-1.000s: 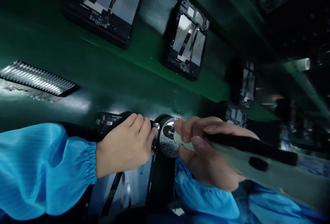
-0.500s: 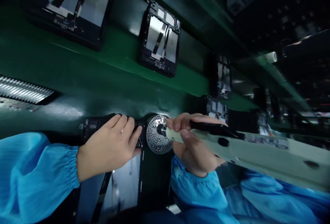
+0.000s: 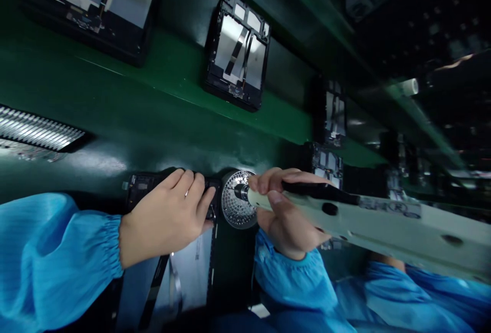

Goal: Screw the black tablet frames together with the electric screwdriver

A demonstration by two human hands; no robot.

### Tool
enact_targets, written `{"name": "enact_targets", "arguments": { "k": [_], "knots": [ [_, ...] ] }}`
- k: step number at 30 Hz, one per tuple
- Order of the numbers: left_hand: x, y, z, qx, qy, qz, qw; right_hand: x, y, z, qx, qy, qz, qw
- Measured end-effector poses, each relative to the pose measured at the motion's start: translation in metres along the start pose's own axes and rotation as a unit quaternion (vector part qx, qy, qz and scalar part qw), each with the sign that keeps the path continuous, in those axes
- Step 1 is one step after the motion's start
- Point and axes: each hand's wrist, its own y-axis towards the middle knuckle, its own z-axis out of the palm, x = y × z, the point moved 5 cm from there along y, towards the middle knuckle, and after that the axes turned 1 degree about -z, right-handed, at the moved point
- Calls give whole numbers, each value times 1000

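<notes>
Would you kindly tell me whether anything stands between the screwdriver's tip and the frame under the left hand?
Yes: a round perforated metal disc lies at the tip of the electric screwdriver, between it and the device frame under the left hand.

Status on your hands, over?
Left hand on black tablet frame. Right hand gripping electric screwdriver. Bit at centre of perforated metal disc, beside the frame.

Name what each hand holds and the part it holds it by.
The right hand grips a pale electric screwdriver by its front end; the left hand holds a black tablet frame across its end.
</notes>
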Motion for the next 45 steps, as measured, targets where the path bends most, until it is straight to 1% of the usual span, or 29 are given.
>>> {"name": "enact_targets", "arguments": {
  "k": [5, 9, 11, 15, 18, 20, 23, 27, 31, 38, 42, 45],
  "knots": [
    [0, 0, 1, -5, 3, -1, 1000, 2, 0, -2, -13, 18, 1, 1000],
    [0, -1, 2, 1, -3, -6, 1000, 12, 2, 1, -14, 9, -16, 1000],
    [0, -1, 3, 4, -8, -5, 1000, 21, 2, 6, 2, 7, -12, 1000],
    [1, 0, 1, 9, -24, -10, 1000, 39, -2, 21, 56, -2, 30, 998],
    [5, 1, 0, 10, -82, -35, 996, 51, -6, 29, 75, -3, 49, 996],
    [10, 1, -1, 8, -142, -56, 988, 55, -7, 34, 110, 1, 67, 992],
    [16, 1, -2, 1, -205, -66, 977, 57, -8, 39, 166, -1, 93, 982],
    [17, 1, -2, 1, -228, -55, 972, 58, -7, 39, 168, -1, 85, 982],
    [16, 1, 0, 17, -224, -46, 973, 58, -10, 41, 194, 0, 79, 978],
    [15, 1, 1, 26, -214, -35, 976, 54, -13, 40, 162, -7, 91, 983],
    [15, 2, 0, 45, -214, -30, 975, 54, -14, 39, 169, 5, 94, 981],
    [15, 3, 0, 46, -213, -29, 976, 55, -13, 39, 175, 11, 90, 980]
  ]
}}
